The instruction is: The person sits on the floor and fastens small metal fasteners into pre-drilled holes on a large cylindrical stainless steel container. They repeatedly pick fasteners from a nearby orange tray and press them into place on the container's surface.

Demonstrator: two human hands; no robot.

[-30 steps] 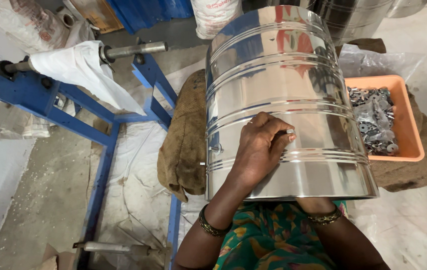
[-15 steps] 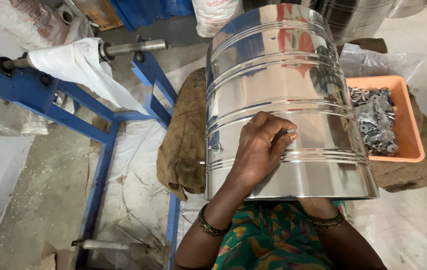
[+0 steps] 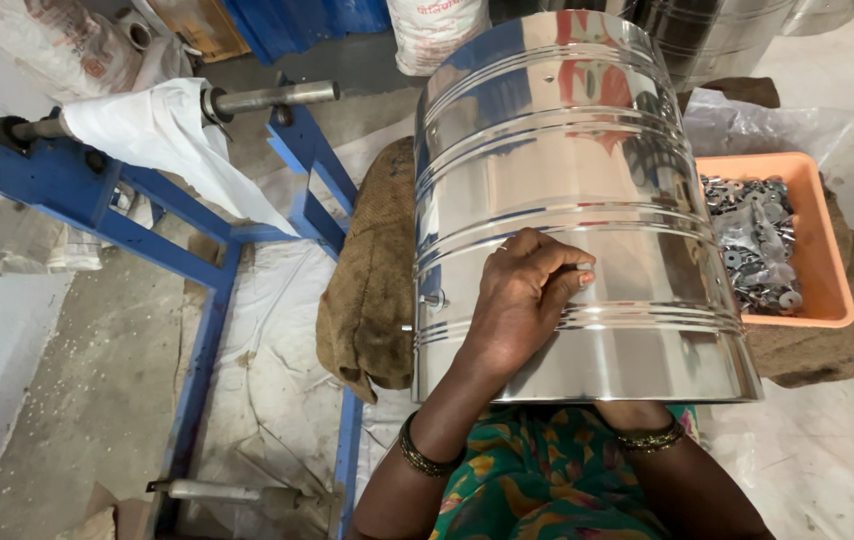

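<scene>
Steel drum point(image 3: 567, 190), mirror-bright, ribbed, lying sideways across lap and coarse burlap pad point(image 3: 372, 290). Left hand point(image 3: 527, 295) pressed on its curved wall, fingers curled together. Right hand inside, fingers hidden. Orange plastic tray point(image 3: 827, 260) of metal washers beside; blue steel frame point(image 3: 197, 260) on dusty concrete.

The big steel drum point(image 3: 567, 200) fills the middle and blocks any reach straight ahead. To its right the orange tray point(image 3: 827, 250) of metal washers point(image 3: 757, 240) sits close. On the left, the burlap sack point(image 3: 372, 290) touches the drum, with the blue metal frame point(image 3: 197, 260) beyond. Open floor point(image 3: 97, 370) lies farther left.
</scene>
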